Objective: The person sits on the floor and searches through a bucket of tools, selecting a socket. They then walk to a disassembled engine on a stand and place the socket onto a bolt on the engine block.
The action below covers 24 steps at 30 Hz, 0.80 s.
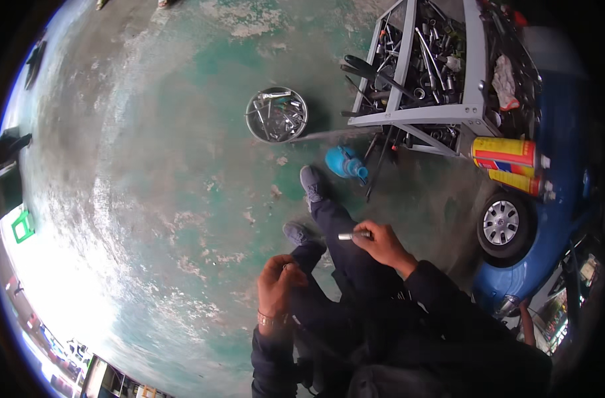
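In my right hand (384, 246) is a short silver metal cylinder (345, 236), its bright end sticking out to the left past a darker part between my fingers. I cannot make out its exact kind. My left hand (276, 284) is to the left and slightly nearer, its fingers curled together in a pinch. Whatever they hold, if anything, is too small to name. Both hands hover over my legs, apart from each other. Farther ahead on the floor stands a round metal tub (249, 124) with several silver tools and metal parts in it.
A grey metal tool rack (471, 66) full of wrenches and sockets stands far right. Beside it are yellow-and-red spray cans (503, 152) and a blue car (548, 222) with its wheel (500, 223). A blue plastic bottle (342, 161) lies on the worn green floor (203, 146).
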Available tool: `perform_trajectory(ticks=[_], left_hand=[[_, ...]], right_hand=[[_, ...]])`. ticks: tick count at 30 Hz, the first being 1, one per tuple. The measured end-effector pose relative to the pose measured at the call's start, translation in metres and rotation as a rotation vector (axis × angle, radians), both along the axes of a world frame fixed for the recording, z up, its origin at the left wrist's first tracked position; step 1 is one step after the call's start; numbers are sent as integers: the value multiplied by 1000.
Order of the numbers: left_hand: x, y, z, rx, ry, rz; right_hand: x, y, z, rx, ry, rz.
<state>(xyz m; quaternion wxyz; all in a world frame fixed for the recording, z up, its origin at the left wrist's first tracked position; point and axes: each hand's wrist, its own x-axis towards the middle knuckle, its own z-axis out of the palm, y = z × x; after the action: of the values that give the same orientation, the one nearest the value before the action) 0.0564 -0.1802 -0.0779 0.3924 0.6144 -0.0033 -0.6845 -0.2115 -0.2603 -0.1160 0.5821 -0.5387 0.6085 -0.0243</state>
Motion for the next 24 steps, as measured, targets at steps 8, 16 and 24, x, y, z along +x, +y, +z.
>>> perform_trajectory(ticks=[8, 16, 24], left_hand=[[19, -50, -92, 95, 35, -12], [49, -52, -256, 194, 93, -112], [60, -48, -369, 297, 180, -70]], right_hand=[[33, -115, -149, -241, 83, 91], [72, -149, -374, -207, 245, 252], [106, -204, -496, -217, 204, 304]])
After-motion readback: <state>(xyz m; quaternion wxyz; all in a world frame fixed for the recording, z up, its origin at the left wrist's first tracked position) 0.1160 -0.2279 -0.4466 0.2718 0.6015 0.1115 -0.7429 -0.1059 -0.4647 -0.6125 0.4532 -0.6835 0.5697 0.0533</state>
